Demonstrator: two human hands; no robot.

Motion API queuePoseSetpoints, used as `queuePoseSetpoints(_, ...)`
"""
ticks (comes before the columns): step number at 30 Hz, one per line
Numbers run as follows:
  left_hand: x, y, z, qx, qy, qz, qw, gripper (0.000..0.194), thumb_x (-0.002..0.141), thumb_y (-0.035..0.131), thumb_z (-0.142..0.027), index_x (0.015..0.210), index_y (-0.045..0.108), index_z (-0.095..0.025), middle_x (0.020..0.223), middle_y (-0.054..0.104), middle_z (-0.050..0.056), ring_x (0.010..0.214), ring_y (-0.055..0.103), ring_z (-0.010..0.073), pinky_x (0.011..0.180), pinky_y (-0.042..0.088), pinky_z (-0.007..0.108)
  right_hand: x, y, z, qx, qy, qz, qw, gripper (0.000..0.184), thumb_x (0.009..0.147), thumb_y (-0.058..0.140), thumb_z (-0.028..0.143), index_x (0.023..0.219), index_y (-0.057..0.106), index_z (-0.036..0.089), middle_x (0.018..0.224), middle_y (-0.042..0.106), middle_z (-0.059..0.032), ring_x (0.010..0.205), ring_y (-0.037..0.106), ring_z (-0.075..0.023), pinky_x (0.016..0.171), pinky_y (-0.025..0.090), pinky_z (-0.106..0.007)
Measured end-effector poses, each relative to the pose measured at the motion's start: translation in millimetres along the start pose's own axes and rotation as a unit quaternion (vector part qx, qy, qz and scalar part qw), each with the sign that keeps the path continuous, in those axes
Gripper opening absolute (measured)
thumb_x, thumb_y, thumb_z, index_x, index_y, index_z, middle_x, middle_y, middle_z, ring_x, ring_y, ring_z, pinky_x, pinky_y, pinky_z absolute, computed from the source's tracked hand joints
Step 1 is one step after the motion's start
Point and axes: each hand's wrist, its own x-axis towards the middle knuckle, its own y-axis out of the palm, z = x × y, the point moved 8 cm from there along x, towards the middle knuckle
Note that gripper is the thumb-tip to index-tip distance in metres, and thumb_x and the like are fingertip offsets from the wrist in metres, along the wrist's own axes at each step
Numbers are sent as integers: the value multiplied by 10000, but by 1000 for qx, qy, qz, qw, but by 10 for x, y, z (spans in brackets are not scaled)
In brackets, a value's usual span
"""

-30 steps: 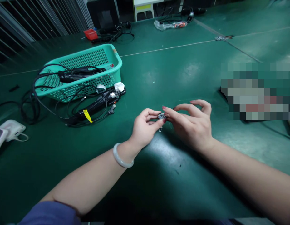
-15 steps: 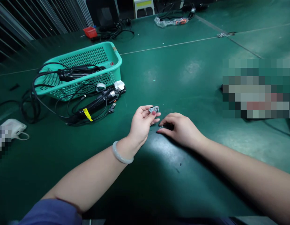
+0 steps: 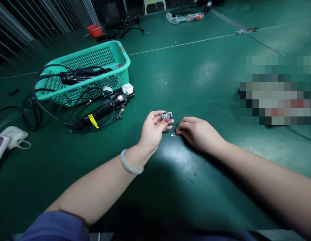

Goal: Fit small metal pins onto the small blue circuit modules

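My left hand (image 3: 153,129) is raised a little over the green table, thumb and fingers closed on a small grey-and-silver part (image 3: 166,115) with fine detail too small to make out. Just to the right, my right hand (image 3: 198,132) rests low at the tabletop, its thumb and fingertips pinched together. From those fingertips a tiny thin whitish piece (image 3: 173,134) sticks out to the left, close to the table surface. Its other end is hidden by my fingers.
A turquoise basket (image 3: 124,72) holding a black cabled device stands at the back left. Before it lies a black cabled tool (image 3: 102,108) with a yellow tag. A white device (image 3: 16,137) lies far left. A blurred-out object (image 3: 278,95) sits right.
My right thumb and fingers have drawn together from a wider curl into a pinch at the whitish piece. My left hand still holds the grey part. The view has tilted slightly down.
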Motion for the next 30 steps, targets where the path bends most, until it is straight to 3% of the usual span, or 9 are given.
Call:
queuePoseSetpoints(6, 5, -3, -2, 8, 6, 5, 1000, 234, 747, 676, -163, 923, 522, -173, 935, 677, 24, 787, 656, 104, 693, 491, 229, -10, -93, 13, -56, -33, -24, 998, 172, 819, 528, 119, 744, 671, 178, 806, 674, -68, 770, 625, -198, 700, 492, -311)
queuePoseSetpoints(12, -7, 51, 9, 17, -5, 23, 1000, 202, 735, 661, -104, 882, 537, -165, 883, 685, 18, 779, 652, 104, 706, 484, 239, -51, -608, -91, -1, 23, -196, 980, 128, 798, 590, 171, 701, 647, 231, 768, 670, -32, 672, 614, -175, 640, 486, -316)
queuePoseSetpoints(19, -33, 125, 56, 50, -2, 50, 997, 217, 682, 684, -73, 837, 563, -165, 864, 702, 27, 806, 633, 123, 770, 467, 288, 19, -513, 57, -6, 23, -156, 988, 145, 819, 560, 182, 717, 652, 228, 799, 682, -39, 718, 629, -186, 639, 495, -316)
queuePoseSetpoints(30, -34, 129, 59, 28, -6, 58, 998, 215, 688, 676, -49, 844, 573, -155, 855, 702, 21, 855, 647, 117, 919, 446, 328, 30, -485, 125, -51, 12, -177, 983, 163, 853, 552, 222, 753, 680, 208, 825, 690, -54, 736, 632, -192, 649, 499, -317)
